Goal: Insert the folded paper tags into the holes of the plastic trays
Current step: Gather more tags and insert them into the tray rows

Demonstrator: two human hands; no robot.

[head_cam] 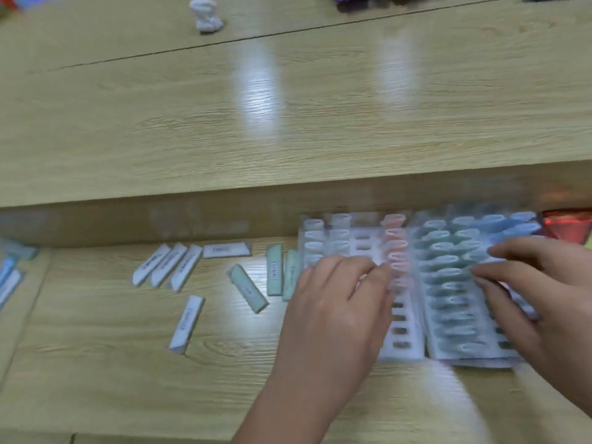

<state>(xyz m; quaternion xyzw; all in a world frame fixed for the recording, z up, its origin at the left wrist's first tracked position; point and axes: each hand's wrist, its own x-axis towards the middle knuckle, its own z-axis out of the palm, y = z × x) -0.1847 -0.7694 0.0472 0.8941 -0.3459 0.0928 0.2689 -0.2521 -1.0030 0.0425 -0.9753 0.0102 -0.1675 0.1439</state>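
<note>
In the head view, two plastic trays lay side by side at the lower right of the frame. The left tray (413,346) carried a column of pink tags (397,248) with empty holes (398,331) below it. The right tray (480,363) was nearly full of blue-green tags (445,261).

The left hand (336,312) had its fingers curled at the pink column, but blur hid whether it pinched a tag. The right hand (544,283) lay released, its fingers stretched flat across the blue-green rows.

Loose tags (169,264) lay scattered on the bench (96,363) at centre left.

Nothing visibly fixed the left tray, so a hard push could probably have slid it or buckled the soft folded paper against a hole's edge. The left palm hung over already seated tags and could have flattened them. Lifting the right hand's fingers might also have dragged blue-green tags out of their holes.
</note>
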